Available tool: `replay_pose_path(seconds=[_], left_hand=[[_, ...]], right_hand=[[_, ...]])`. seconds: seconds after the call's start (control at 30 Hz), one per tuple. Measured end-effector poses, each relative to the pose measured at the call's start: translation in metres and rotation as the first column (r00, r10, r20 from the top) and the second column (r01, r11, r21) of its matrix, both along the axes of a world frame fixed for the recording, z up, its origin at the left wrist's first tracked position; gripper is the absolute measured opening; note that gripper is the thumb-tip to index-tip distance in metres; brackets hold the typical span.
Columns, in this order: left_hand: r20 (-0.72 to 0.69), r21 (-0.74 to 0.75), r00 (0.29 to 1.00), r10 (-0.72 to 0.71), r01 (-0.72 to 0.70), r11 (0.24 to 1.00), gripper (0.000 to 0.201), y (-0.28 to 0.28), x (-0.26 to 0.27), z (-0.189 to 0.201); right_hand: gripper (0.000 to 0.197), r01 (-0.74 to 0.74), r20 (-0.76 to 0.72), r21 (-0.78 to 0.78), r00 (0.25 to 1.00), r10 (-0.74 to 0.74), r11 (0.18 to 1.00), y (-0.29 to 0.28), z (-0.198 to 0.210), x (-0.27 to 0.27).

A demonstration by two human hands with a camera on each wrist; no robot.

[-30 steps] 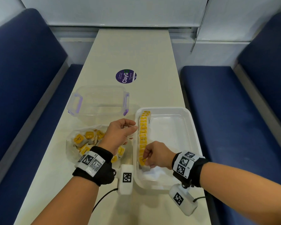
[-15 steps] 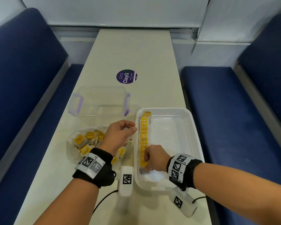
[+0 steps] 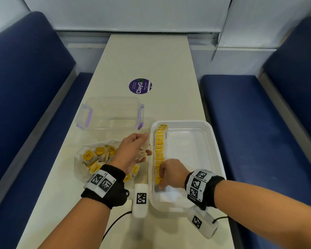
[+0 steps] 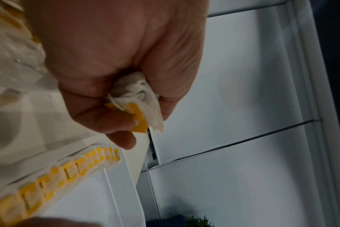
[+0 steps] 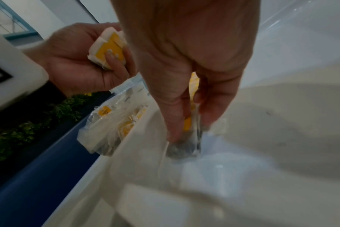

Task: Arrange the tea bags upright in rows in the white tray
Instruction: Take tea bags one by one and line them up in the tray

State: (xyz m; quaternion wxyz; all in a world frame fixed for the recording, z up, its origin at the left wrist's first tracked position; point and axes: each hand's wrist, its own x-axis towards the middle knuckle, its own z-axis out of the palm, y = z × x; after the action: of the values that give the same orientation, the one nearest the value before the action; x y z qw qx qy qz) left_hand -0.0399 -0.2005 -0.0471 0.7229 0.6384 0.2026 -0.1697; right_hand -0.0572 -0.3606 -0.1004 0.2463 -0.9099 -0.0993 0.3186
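Observation:
A white tray (image 3: 210, 141) sits on the table with one row of upright yellow-tagged tea bags (image 3: 159, 146) along its left wall. My right hand (image 3: 162, 178) pinches a tea bag (image 5: 186, 144) standing at the near end of that row, thumb and fingers either side of it. My left hand (image 3: 142, 150) hovers just left of the tray and grips a small bunch of tea bags (image 4: 138, 104) in its curled fingers. In the right wrist view that bunch of tea bags (image 5: 107, 49) shows a yellow tag.
A clear plastic bag (image 3: 97, 159) of loose tea bags lies left of the tray, under my left wrist. A clear box with purple handles (image 3: 111, 114) stands behind it. A purple round sticker (image 3: 140, 86) is further back. Blue benches flank the table.
My right hand has slid a little left and forward, pressing the tea bag against the end of the row. The left hand has stayed where it was with its bunch.

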Motion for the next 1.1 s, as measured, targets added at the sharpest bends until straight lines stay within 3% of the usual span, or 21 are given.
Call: replay_pose_path(seconds=[0.13, 0.23, 0.3, 0.5, 0.83, 0.97, 1.1], left_hand=[[-0.038, -0.052, 0.999, 0.028, -0.03, 0.998, 0.023, -0.001, 0.0, 0.0], [-0.055, -0.047, 0.998, 0.043, -0.046, 0.998, 0.031, -0.002, -0.002, 0.003], [-0.057, 0.003, 0.998, 0.029, -0.029, 1.0, 0.042, -0.004, -0.003, 0.005], [-0.103, -0.048, 0.994, -0.039, 0.034, 0.998, 0.06, -0.01, -0.004, 0.016], [-0.055, 0.004, 0.993, -0.106, 0.106, 0.994, 0.065, -0.006, -0.005, 0.012], [0.017, 0.02, 0.989, -0.145, 0.144, 0.989, 0.067, -0.009, -0.008, 0.012], [0.008, 0.01, 0.981, -0.194, 0.194, 0.981, 0.07, -0.01, -0.007, 0.015]], right_hand=[[0.034, 0.119, 0.16, 0.141, 0.977, -0.141, 0.983, -0.001, 0.028, 0.012], [0.03, 0.185, 0.208, 0.452, 0.929, -0.305, 0.872, -0.001, 0.051, 0.023], [0.033, 0.148, 0.201, 0.553, 0.931, -0.304, 0.82, -0.003, 0.061, 0.029], [0.013, -0.128, 0.366, 0.411, 0.93, -0.035, 0.902, -0.001, 0.065, 0.037], [0.03, -0.184, 0.277, 0.36, 0.957, 0.084, 0.915, -0.007, 0.071, 0.039], [0.027, -0.258, 0.378, 0.306, 0.916, 0.132, 0.916, -0.01, 0.074, 0.042], [0.01, -0.264, 0.507, 0.387, 0.861, 0.035, 0.883, -0.009, 0.071, 0.036]])
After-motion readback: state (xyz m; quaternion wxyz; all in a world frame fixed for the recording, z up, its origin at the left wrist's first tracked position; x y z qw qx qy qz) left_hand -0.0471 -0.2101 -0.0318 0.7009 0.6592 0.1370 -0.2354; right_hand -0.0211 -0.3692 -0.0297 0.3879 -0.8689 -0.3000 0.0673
